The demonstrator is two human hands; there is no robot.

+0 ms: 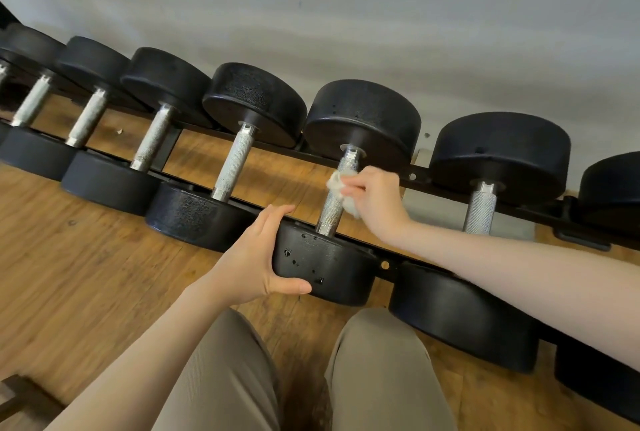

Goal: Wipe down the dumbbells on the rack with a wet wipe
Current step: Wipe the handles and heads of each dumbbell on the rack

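Several black dumbbells with knurled silver handles lie side by side on a low black rack (412,176). My right hand (375,202) pinches a crumpled white wet wipe (341,188) against the silver handle (333,209) of the middle dumbbell. My left hand (258,257) grips the left side of that dumbbell's near head (329,268), thumb below and fingers over the top edge. Its far head (363,115) sits against the back rail. Dark wet spots dot the near head.
Neighbouring dumbbells sit close on both sides (232,160) (481,205). A grey wall (346,15) stands right behind the rack. Wooden floor (86,274) lies under and in front of it. My knees in tan trousers (381,378) are just below the rack's front.
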